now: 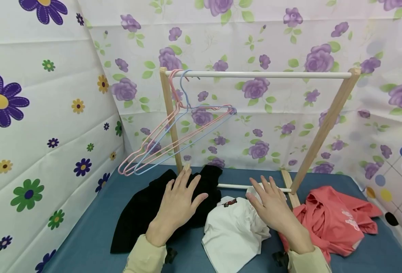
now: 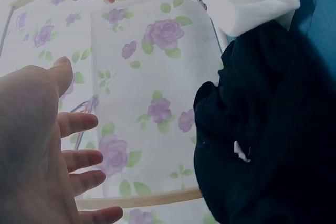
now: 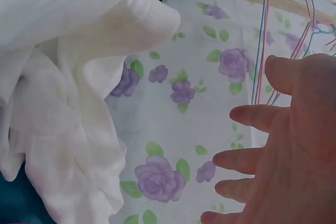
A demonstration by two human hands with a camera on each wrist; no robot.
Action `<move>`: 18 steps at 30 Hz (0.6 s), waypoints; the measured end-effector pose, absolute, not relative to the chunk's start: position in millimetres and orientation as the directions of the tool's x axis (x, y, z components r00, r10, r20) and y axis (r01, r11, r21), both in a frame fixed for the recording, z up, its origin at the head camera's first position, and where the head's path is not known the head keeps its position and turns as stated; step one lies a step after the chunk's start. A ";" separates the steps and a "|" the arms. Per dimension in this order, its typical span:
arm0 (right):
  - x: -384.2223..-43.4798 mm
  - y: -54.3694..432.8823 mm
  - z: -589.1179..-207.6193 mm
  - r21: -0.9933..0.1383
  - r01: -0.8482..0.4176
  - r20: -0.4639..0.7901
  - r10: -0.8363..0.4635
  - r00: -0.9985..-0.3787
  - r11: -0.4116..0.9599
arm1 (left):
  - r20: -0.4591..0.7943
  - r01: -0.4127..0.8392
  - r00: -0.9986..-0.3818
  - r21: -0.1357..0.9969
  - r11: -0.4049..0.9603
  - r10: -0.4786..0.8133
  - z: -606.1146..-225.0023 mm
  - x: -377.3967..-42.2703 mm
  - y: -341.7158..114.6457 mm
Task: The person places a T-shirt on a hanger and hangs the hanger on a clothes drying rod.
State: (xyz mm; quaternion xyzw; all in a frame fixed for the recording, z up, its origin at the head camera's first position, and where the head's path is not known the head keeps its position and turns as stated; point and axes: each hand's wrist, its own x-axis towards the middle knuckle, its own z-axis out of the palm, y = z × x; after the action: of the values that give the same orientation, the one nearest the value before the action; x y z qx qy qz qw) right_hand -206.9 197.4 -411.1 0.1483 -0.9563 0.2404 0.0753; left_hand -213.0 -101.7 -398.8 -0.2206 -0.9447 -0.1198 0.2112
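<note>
Both hands are raised with fingers spread and nothing in them. In the head view the left hand (image 1: 178, 201) overlaps a crumpled black garment (image 1: 136, 220). The right hand (image 1: 276, 208) overlaps the edge of a bunched white garment (image 1: 233, 231) that bears a small dark red print. A coral red garment with white lettering (image 1: 337, 220) lies right of that hand. From the left end of a rack's white rail (image 1: 262, 75) hang pink hangers (image 1: 146, 146) and a blue hanger (image 1: 187, 142). The wrist views show the left palm (image 2: 31, 145) and right palm (image 3: 294, 156) beside the clothes.
The rack's wooden posts (image 1: 327, 125) lean at either end, with a lower white bar (image 1: 235, 186) near the surface. Blue cloth (image 1: 88, 231) covers the surface under the clothes. Flower-patterned sheets (image 1: 242, 41) stand at the back and sides.
</note>
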 end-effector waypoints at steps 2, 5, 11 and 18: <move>-208.5 197.1 -412.4 -0.444 -0.330 0.219 -0.256 -0.942 0.833 | 0.476 0.479 -0.797 0.123 0.869 0.372 -396.6 -214.2 -103.5; -211.6 196.4 -415.1 -0.450 -0.358 0.238 -0.277 -0.931 0.818 | 0.522 0.497 -0.765 0.104 0.862 0.378 -392.7 -216.2 -105.9; -220.4 193.4 -417.8 -0.477 -0.426 0.312 -0.305 -0.900 0.769 | 0.651 0.557 -0.645 0.041 0.830 0.401 -381.0 -222.3 -109.6; -229.5 185.7 -420.1 -0.488 -0.479 0.351 -0.338 -0.873 0.730 | 0.754 0.610 -0.494 -0.055 0.791 0.433 -356.1 -227.8 -118.9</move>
State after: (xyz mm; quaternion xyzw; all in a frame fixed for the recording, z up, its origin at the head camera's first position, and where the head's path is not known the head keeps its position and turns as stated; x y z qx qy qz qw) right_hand -229.5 185.7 -420.1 0.2215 -0.9223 0.2933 0.1199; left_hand -227.8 -118.9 -356.1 -0.3042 -0.8572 -0.1102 0.4007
